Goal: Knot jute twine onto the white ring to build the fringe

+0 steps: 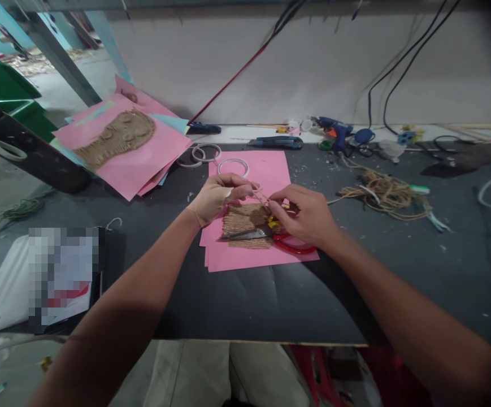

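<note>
My left hand (220, 198), with a pale covering over it, pinches a short length of twine (259, 195) between thumb and fingers. Close on its right, my right hand (302, 212) pinches the same twine with its fingertips. Under both hands lies a patch of brown twine rows (245, 217) on pink sheets (270, 169). Scissors (249, 233) with a red handle rest across the patch, blades toward the left. Something yellow shows by the handle, partly hidden by my right hand. A strand runs from beside that hand to a loose twine heap (381, 192).
White rings (233, 168) lie behind the hands, near a blue utility knife (274, 142). A blue glue gun (334, 129) stands at the wall. Pink sheets with a twine shape (122, 133) and a black cylinder (29, 147) are at left, above a pixelated item (67, 277).
</note>
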Demonstrator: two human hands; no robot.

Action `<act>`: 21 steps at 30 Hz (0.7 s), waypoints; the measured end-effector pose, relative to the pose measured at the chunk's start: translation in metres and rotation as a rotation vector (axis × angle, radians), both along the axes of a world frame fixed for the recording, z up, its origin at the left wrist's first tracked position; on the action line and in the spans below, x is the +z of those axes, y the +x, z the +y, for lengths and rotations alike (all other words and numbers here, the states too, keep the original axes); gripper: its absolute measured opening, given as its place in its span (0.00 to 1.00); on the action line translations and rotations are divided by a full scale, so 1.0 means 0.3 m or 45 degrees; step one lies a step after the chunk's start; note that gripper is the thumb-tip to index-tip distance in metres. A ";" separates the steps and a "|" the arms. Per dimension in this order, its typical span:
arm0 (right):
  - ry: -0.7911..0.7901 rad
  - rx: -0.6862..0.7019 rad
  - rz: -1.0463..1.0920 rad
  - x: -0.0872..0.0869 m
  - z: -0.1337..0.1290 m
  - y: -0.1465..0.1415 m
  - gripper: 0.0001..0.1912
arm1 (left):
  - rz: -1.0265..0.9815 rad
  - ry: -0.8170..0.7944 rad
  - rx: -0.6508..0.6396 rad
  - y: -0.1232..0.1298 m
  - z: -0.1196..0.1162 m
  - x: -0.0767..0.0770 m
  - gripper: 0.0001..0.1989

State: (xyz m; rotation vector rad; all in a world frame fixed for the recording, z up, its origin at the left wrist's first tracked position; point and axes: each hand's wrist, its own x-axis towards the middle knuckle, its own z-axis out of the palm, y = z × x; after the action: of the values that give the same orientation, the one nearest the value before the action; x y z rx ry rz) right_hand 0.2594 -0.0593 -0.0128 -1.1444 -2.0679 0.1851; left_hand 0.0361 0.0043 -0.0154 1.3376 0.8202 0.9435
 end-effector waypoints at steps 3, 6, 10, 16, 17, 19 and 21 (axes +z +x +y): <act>-0.005 0.008 -0.014 -0.003 0.001 -0.004 0.09 | -0.022 0.004 -0.007 0.001 0.000 -0.002 0.11; -0.007 0.044 -0.029 -0.012 0.004 -0.008 0.09 | -0.032 -0.007 0.000 0.000 -0.001 0.000 0.12; -0.040 0.057 -0.049 -0.018 0.003 -0.011 0.09 | -0.036 -0.033 0.029 0.002 -0.001 0.001 0.14; -0.053 0.057 -0.085 -0.020 0.002 -0.009 0.09 | -0.089 -0.113 0.050 0.003 0.006 -0.010 0.12; -0.057 0.056 -0.089 -0.020 0.003 -0.009 0.09 | -0.095 -0.118 0.050 0.002 0.007 -0.011 0.12; -0.062 0.054 -0.094 -0.023 0.004 -0.009 0.09 | -0.102 -0.101 0.042 0.002 0.008 -0.010 0.12; -0.074 0.058 -0.096 -0.025 0.004 -0.011 0.09 | -0.097 -0.072 0.025 0.001 0.007 -0.008 0.12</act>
State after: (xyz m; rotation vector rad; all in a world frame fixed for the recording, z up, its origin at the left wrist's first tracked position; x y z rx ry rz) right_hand 0.2563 -0.0581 -0.0203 -1.1560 -2.1692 0.2285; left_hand 0.0364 0.0063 -0.0176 1.2398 0.7975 0.9743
